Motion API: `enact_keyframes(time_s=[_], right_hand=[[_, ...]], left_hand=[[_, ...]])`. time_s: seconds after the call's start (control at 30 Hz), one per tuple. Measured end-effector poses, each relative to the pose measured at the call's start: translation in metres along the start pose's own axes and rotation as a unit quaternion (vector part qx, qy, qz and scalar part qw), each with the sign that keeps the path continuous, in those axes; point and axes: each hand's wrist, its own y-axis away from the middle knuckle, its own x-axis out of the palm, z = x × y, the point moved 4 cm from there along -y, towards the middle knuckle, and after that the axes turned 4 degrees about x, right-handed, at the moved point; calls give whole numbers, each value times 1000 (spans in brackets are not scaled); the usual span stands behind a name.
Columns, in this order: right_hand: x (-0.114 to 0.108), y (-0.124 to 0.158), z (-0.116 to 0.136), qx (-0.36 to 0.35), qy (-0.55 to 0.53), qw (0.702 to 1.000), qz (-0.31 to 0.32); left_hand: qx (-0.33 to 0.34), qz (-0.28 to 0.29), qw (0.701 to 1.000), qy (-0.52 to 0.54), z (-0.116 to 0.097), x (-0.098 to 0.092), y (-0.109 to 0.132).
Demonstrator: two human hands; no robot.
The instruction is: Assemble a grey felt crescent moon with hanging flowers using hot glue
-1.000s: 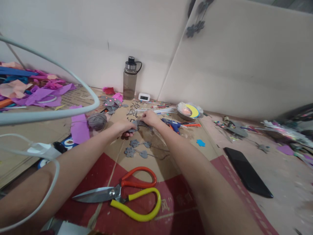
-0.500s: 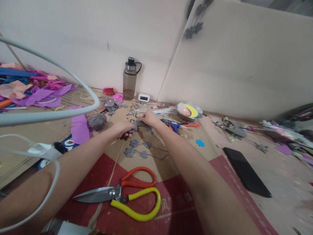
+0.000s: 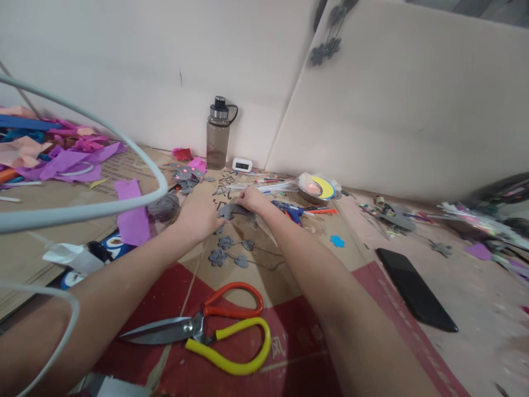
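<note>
Both arms reach forward over cardboard sheets on the floor. My left hand rests palm down with its fingers closed on the left end of a grey felt piece. My right hand pinches the same piece at its far right end. Just in front of the hands lie several small grey felt flowers strung on a thin wire.
Large scissors with red and yellow handles lie near me. A grey yarn ball, purple felt sheet, water bottle, small white clock, blue glue gun, metal bowl and black phone surround the hands. White cables hang at left.
My left hand has turned and slid a little left, palm now down over the felt. The right hand stays on it. The view shifted slightly.
</note>
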Motion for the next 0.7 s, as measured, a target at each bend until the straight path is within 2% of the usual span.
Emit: enact_keyframes(time_s=[0.07, 0.13, 0.2, 0.27, 0.33, 0.47, 0.7], right_hand=[[0, 0, 0, 0, -1, 1000, 0], [0, -1, -1, 0, -1, 1000, -1], [1, -1, -1, 1, -1, 1000, -1], [1, -1, -1, 1, 0, 1000, -2], [1, -1, -1, 1, -1, 1000, -3], [0, 1, 0, 1, -3, 1000, -4], [-1, 2, 1, 6, -2, 1000, -2]], left_hand=[[19, -60, 996, -62, 2, -2, 1], [87, -90, 991, -56, 2, 2, -3], [189, -80, 979, -14, 0, 12, -7], [242, -60, 968, 8, 1, 20, -12], [250, -46, 967, 11, 2, 26, -14], [221, -27, 975, -3, 0, 28, -14], [203, -40, 978, 28, -1, 31, -15]])
